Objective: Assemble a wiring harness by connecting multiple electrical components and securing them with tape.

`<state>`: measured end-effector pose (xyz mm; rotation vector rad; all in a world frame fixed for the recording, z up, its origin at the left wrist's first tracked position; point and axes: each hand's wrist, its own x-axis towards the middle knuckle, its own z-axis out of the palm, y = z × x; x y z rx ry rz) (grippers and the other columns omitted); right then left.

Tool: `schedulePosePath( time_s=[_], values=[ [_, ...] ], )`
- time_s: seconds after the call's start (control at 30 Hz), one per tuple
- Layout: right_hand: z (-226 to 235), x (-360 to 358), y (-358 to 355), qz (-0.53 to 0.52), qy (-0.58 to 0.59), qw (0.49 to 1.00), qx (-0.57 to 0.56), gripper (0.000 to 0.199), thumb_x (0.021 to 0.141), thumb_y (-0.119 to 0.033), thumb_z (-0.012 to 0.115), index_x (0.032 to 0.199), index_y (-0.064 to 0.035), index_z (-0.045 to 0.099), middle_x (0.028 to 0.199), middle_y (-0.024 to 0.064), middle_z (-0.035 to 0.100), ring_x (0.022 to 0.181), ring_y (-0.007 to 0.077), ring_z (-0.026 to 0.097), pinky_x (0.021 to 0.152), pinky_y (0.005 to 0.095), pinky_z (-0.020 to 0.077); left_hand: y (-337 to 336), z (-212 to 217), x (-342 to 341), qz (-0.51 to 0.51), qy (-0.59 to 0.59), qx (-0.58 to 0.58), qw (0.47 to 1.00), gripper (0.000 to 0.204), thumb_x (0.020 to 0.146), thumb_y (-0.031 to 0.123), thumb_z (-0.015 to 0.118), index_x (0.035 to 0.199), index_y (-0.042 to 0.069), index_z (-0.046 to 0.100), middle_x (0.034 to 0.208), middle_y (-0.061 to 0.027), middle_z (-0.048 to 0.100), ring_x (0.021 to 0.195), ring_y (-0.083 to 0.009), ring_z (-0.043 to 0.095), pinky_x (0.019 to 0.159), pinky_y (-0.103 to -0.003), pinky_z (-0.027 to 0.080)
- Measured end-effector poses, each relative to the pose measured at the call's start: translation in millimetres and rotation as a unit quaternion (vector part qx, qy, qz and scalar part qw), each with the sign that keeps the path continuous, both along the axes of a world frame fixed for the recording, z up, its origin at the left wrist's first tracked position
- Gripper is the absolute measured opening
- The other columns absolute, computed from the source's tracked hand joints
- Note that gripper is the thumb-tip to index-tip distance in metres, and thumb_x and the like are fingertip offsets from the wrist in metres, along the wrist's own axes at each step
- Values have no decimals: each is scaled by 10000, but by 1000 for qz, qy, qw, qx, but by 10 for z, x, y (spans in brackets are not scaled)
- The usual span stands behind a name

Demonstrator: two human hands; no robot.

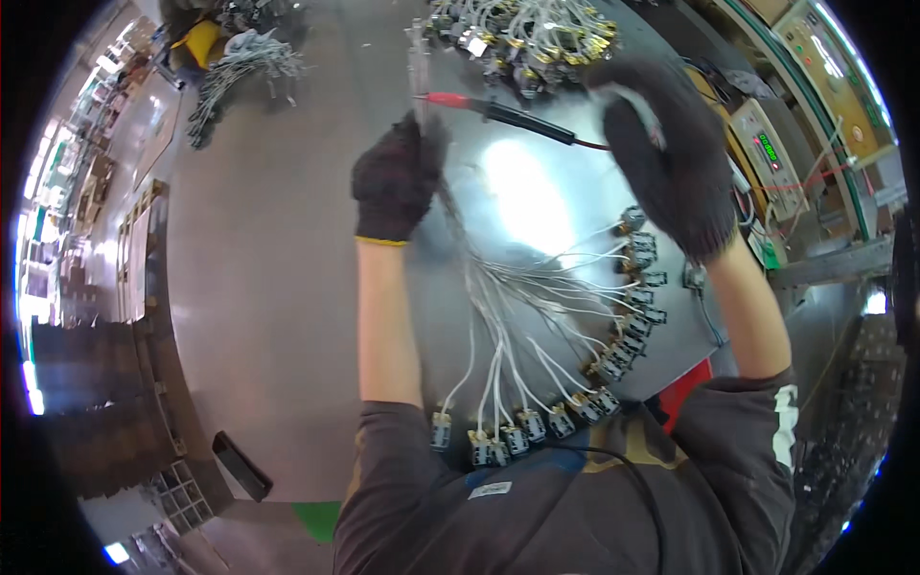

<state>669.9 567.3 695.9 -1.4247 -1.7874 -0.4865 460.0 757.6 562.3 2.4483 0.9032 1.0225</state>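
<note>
My left hand [398,177], in a dark glove with a yellow cuff edge, is closed around a bundle of white wires [494,273]. The wires fan out below it toward small metal-and-black connectors [628,345] lying in an arc near my body. Above that fist rises a narrow, clear upright piece [418,67]; whether the hand grips it too is hard to see. A test probe [522,120] with a red tip and black handle points at this piece. My right hand [671,158], gloved and slightly blurred, is by the probe's cord end, thumb and fingers apart.
A heap of wired connectors [527,43] lies at the far side of the metal table [278,287]. Another wire bundle [249,67] sits far left. At right stands a meter [770,158] with a lit green display, beside cables. A black bar-shaped object [241,467] is near left.
</note>
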Motion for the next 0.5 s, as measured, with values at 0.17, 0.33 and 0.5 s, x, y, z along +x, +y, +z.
schedulePosePath(
  time_s=[0.17, 0.33, 0.5],
  values=[
    [-758, 518, -1358, -119, 190, 944, -241, 203, 964, -84, 599, 1143, -27, 674, 1068, 106, 714, 980, 215, 678, 869, 333, 521, -298, 324, -285, 28, 163, -72, 984, 341, 1014, 351, 585, 1243, 103, 632, 1175, -155, 703, 998, -361, 697, 827, -444, 561],
    [-1577, 790, -1701, -128, 336, 901, -241, 438, 1008, -150, 592, 1438, -70, 552, 1181, 75, 719, 1084, 182, 670, 940, 323, 515, -1011, 6, -1277, 18, 225, -139, 964, 349, 1046, 325, 529, 1291, 85, 593, 1151, -156, 699, 1080, -343, 692, 941, -433, 530],
    [-1780, 768, -1144, -4, 433, 864, -255, 574, 1041, -240, 565, 1561, -92, 370, 1139, 120, 719, 1051, 195, 677, 953, 366, 543, -2350, -471, -2468, 59, -88, -399, 911, 361, 1058, 287, 521, 1304, 32, 590, 1178, -117, 683, 1073, -218, 663, 918, -377, 534]
  ],
)
